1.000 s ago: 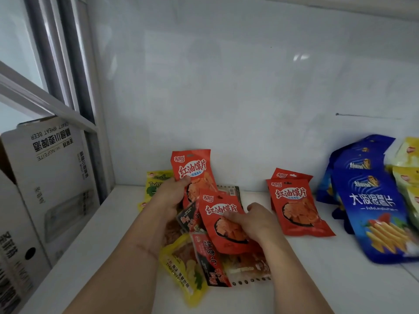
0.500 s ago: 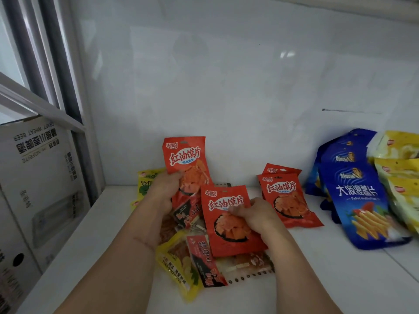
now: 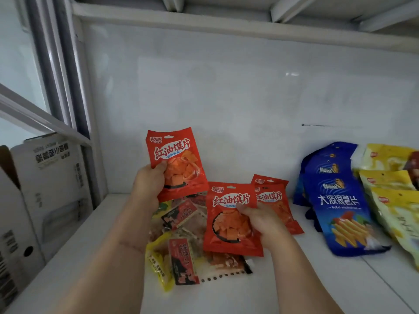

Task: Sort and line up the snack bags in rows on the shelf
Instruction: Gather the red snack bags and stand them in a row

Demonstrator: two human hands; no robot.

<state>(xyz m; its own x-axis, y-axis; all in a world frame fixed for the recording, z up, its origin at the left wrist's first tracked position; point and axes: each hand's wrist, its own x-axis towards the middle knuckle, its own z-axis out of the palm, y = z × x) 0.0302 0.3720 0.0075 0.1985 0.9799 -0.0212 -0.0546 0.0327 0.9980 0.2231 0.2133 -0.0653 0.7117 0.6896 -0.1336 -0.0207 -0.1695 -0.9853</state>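
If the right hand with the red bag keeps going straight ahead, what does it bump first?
Probably the red bags standing in a row just behind the red bag in the right hand; how far apart they are is unclear.

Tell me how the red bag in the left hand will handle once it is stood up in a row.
The red bag is probably light: the left hand lifts it by one lower corner. It stays flat, so fairly stiff. Its glossy film looks slippery, and it may tip unless leaned on something.
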